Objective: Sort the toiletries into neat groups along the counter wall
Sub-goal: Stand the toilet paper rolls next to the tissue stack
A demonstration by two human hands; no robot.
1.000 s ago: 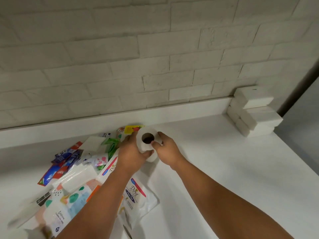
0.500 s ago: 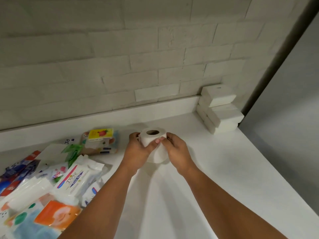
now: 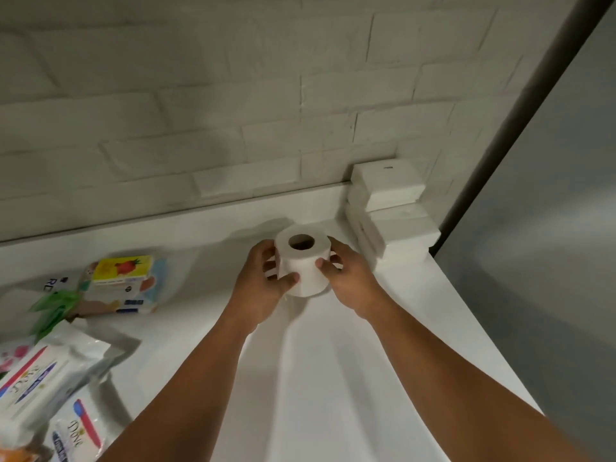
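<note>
We see both hands closed around one white toilet paper roll (image 3: 302,261), which stands upright with its dark hollow core facing up. The left hand (image 3: 263,288) wraps the roll's left side, thumb pressed on the front of the paper, and the right hand (image 3: 350,278) holds the right side, thumb also on the front. We cannot tell whether the roll's base touches the white table (image 3: 333,378) or sits just above it; it is near the low white ledge (image 3: 166,225) that runs along the foot of the pale brick wall (image 3: 233,111).

Just to the right of the roll, in the corner where the table ends, we find a stack of white wrapped tissue packs (image 3: 390,211), piled several high against the wall. The right hand is near that stack but apart from it.

Well to the left, the unsorted things lie loose on the table. Nearest the ledge is a small box with a yellow top showing a red strawberry (image 3: 121,269), resting on other packs. Below it lies a crumpled green wrapper (image 3: 55,306). At the lower left edge we see a white soft wipes pack with a red and blue label (image 3: 43,381), and beneath it a clear Dove-labelled packet (image 3: 75,438), partly cut off by the frame.
</note>
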